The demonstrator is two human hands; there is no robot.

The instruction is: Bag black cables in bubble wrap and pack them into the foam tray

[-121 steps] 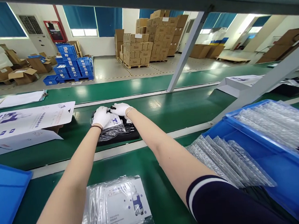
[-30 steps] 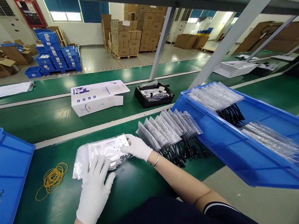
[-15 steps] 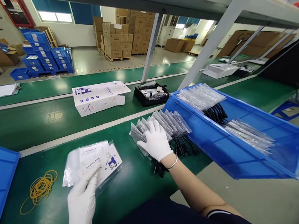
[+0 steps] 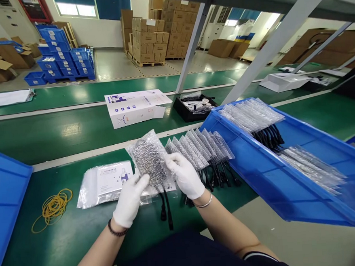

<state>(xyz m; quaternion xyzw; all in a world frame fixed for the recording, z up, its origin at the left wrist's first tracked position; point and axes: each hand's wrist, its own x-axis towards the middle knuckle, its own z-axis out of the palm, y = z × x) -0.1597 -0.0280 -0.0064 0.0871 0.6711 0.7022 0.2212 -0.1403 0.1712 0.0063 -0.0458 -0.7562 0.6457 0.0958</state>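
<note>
- Green bench [image 4: 72,245] is running along the near side; stacked cartons [image 4: 149,37] and blue crates [image 4: 58,54] are standing on the far floor.
- Left hand [image 4: 129,201], gloved, is grasping the near left corner of the pouch [image 4: 150,161], its thumb pressing on the upper face.
- Right hand [image 4: 185,175], gloved, is grasping the right edge of the pouch with bent fingers.
- Pouch, bubble-wrapped, is hanging between both hands above the bench, centre; two black cables [image 4: 168,208] are extending from its near end.
- Printed sheet [image 4: 170,186] is showing partly beneath the pouch; whether the left fingers are gripping it, one cannot tell.
- Bagged booklets [image 4: 113,178] are lying left of the pouch; yellow bands [image 4: 53,206] are lying farther left, beside the left bin [image 4: 5,193].
- Wrapped row [image 4: 193,148] is lying just right of the pouch, cables pointing near; the right bin [image 4: 259,176] is holding further wrapped packs [image 4: 251,115].
- White box [image 4: 137,107] and black tray [image 4: 194,107] are resting on the far strip [image 4: 44,136], tray at right.
</note>
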